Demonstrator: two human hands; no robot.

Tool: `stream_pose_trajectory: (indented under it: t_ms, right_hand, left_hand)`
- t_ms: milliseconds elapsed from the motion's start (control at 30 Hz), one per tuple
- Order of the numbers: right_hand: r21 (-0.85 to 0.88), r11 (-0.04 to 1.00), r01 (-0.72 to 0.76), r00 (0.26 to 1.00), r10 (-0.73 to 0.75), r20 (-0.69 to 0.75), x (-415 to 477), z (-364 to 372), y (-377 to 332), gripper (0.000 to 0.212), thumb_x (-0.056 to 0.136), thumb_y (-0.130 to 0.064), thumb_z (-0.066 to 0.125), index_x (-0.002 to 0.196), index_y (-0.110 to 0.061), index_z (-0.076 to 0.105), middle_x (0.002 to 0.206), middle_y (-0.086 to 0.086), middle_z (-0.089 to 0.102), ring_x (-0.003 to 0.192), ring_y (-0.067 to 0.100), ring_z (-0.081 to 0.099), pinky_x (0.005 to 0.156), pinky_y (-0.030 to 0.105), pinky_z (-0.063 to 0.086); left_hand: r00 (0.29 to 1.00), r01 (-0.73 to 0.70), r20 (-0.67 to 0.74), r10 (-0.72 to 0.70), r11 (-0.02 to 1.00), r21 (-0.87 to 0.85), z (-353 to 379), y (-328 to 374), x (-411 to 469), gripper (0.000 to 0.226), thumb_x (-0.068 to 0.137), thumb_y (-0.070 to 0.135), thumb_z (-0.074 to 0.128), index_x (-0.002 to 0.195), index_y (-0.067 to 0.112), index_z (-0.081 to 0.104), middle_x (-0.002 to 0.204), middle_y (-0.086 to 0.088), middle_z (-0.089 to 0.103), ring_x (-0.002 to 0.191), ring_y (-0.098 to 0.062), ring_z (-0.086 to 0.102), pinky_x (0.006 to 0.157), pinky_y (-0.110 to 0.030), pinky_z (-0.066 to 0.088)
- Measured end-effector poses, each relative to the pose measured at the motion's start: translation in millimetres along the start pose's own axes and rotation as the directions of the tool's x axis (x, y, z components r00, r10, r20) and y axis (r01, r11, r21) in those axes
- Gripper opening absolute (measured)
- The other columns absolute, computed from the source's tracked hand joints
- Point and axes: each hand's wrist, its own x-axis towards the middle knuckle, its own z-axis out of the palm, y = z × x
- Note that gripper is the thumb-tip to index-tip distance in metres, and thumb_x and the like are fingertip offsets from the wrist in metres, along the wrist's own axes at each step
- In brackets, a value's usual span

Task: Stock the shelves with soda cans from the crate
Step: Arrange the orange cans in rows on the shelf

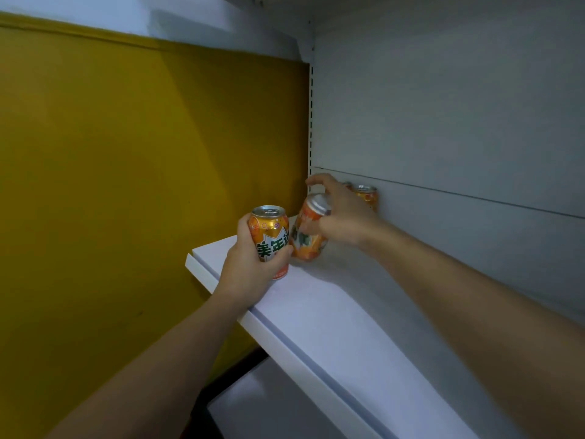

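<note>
Left fingers (244, 225): curled round the left can (269, 231), thumb across the printed front, the rest behind its far side.
Right fingers (317, 180): grasping the right can (307, 246) from above and the side; the forefinger arches over its lid, the thumb lies on its body.
Left hand (250, 264): reaches up over the shelf's front corner, forearm rising from lower left.
Right hand (343, 217): comes in from the right, its forearm lying over the shelf.
Left can: orange, upright, lid up, green characters on a white patch facing the camera; its base is at the shelf surface near the front left corner, contact cannot be told.
Right can: orange, tilted with its lid leaning to the right and back, just beside the left can, low over the shelf; whether its base touches cannot be told.
Back can (367, 195): orange, upright at the rear of the shelf against the back panel, partly hidden by the right hand; a sliver of another shows beside it.
Shelf (316, 299): white, running from the left corner down to the right.
Back panel (443, 122): pale grey, with one horizontal seam.
Post (311, 115): slotted upright at the panel's left edge.
Wall (126, 153): yellow, left of the shelf.
Lower shelf (269, 407): white, under the upper one's front edge.
</note>
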Motion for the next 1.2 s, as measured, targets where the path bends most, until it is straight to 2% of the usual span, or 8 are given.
stream_pose_trajectory:
  t_ms: [100, 200, 267, 367, 600, 700, 933, 1200]
  right_hand:
    - [0.441, 0.892, -0.104, 0.939, 0.234, -0.253, 11.1, 7.6, 15.1, 0.055, 0.077, -0.024, 0.082, 0.125, -0.028, 0.056, 0.112, -0.009, 0.060, 0.105, 0.023, 0.064, 0.076, 0.039, 0.061]
    - [0.856, 0.441, -0.269, 0.863, 0.505, 0.011, 17.7, 16.8, 23.6, 0.064, 0.073, -0.030, 0.086, 0.128, -0.016, 0.054, 0.120, 0.011, 0.062, 0.106, 0.030, 0.064, 0.064, 0.036, 0.059]
    - [0.867, 0.345, -0.360, 0.839, 0.526, 0.139, 10.0, 19.1, 23.6, 0.056, 0.075, -0.033, 0.084, 0.119, -0.015, 0.056, 0.111, 0.012, 0.063, 0.097, 0.025, 0.064, 0.066, 0.032, 0.057]
    - [0.819, 0.400, -0.411, 0.867, 0.449, 0.215, -0.8, 26.3, 25.8, 0.035, 0.081, -0.025, 0.078, 0.107, -0.012, 0.060, 0.097, 0.011, 0.069, 0.082, 0.021, 0.066, 0.062, 0.028, 0.053]
    - [0.464, 0.882, -0.086, 0.987, 0.138, -0.080, -0.7, 46.8, 46.6, 0.071, 0.054, -0.012, 0.088, 0.119, -0.022, 0.061, 0.105, -0.005, 0.075, 0.097, 0.011, 0.071, 0.089, 0.036, 0.056]
    - [0.377, 0.923, -0.078, 0.989, 0.118, -0.085, -4.6, 53.4, 54.9, 0.097, 0.043, -0.030, 0.093, 0.130, -0.028, 0.050, 0.114, -0.009, 0.070, 0.104, 0.008, 0.067, 0.092, 0.035, 0.054]
    - [0.390, 0.920, -0.033, 0.996, 0.063, -0.064, -9.3, 53.1, 53.2, 0.091, 0.064, -0.008, 0.090, 0.139, -0.024, 0.042, 0.121, -0.007, 0.064, 0.105, 0.003, 0.061, 0.088, 0.023, 0.048]
    - [0.272, 0.962, -0.023, 0.972, 0.086, -0.221, -8.1, 42.1, 59.4, 0.100, 0.060, -0.015, 0.094, 0.142, -0.028, 0.038, 0.130, -0.005, 0.059, 0.119, 0.015, 0.058, 0.104, 0.042, 0.048]
  left_hand:
    - [1.000, 0.015, -0.026, -0.014, 1.000, 0.012, 1.9, -3.4, 1.4, 0.075, 0.083, 0.039, 0.077, 0.143, 0.031, 0.032, 0.124, 0.007, 0.061, 0.112, -0.015, 0.060, 0.097, -0.038, 0.052]
    - [0.999, 0.014, -0.047, -0.012, 0.998, 0.061, 2.9, -6.0, 2.9, 0.072, 0.079, 0.045, 0.077, 0.138, 0.030, 0.038, 0.124, 0.006, 0.058, 0.114, -0.016, 0.058, 0.097, -0.042, 0.053]
    - [0.999, 0.011, -0.052, -0.007, 0.997, 0.078, 2.8, -6.5, 3.4, 0.072, 0.078, 0.046, 0.078, 0.137, 0.029, 0.039, 0.125, 0.006, 0.057, 0.114, -0.016, 0.058, 0.096, -0.044, 0.053]
    - [0.998, 0.006, -0.062, 0.000, 0.995, 0.096, 2.5, -8.1, 4.0, 0.072, 0.079, 0.046, 0.078, 0.137, 0.028, 0.040, 0.124, 0.005, 0.058, 0.113, -0.016, 0.059, 0.095, -0.041, 0.053]
    - [0.997, 0.042, -0.067, -0.037, 0.996, 0.073, 1.0, -3.6, 3.2, 0.108, 0.076, 0.046, 0.081, 0.156, 0.030, 0.010, 0.147, 0.001, 0.048, 0.131, -0.021, 0.051, 0.106, -0.046, 0.047]
    - [0.996, 0.051, -0.077, -0.045, 0.996, 0.074, 1.1, -1.7, 2.9, 0.107, 0.077, 0.041, 0.082, 0.156, 0.028, 0.011, 0.146, -0.001, 0.051, 0.130, -0.022, 0.053, 0.106, -0.044, 0.047]
    - [0.993, 0.072, -0.101, -0.062, 0.992, 0.103, 1.6, 0.1, 1.3, 0.091, 0.081, 0.041, 0.079, 0.152, 0.025, 0.025, 0.141, -0.001, 0.055, 0.123, -0.021, 0.058, 0.096, -0.038, 0.051]
    - [0.994, 0.086, -0.077, -0.072, 0.977, 0.196, 3.5, 0.5, 0.6, 0.087, 0.077, 0.034, 0.084, 0.145, 0.021, 0.033, 0.137, -0.002, 0.058, 0.121, -0.023, 0.059, 0.097, -0.039, 0.052]
